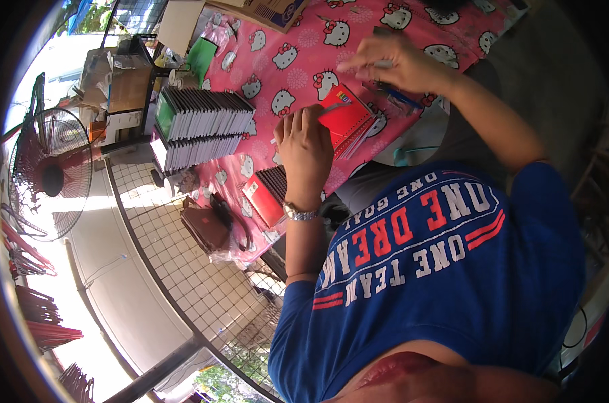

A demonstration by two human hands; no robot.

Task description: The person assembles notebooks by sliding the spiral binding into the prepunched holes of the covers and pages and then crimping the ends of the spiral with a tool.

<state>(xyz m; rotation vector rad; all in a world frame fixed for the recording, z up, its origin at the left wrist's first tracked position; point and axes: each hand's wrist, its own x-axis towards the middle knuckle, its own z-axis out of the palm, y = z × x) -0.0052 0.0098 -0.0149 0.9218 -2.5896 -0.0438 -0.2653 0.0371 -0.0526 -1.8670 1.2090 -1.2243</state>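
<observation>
A red spiral notebook [342, 125], apparently the top one of a small stack, lies on the table in front of me. My left hand [304, 142], with a watch at the wrist, is closed at the notebook's left edge. From its fingers a thin greyish strip [335, 107] reaches over the cover; its material is unclear. My right hand [402, 64] hovers beyond the notebook, to the right, fingers bent together. Something small and grey shows between them, too indistinct to name. Below that hand lies a dark blue item [402, 99], partly hidden.
Two stacks of spiral notebooks [207, 121] stand at the left on the pink patterned tablecloth [288, 79]. Nearer are more red notebooks [265, 198] and a brown bag [207, 228]. A cardboard box [271, 12] sits at the far edge. A fan [52, 176] is farther left.
</observation>
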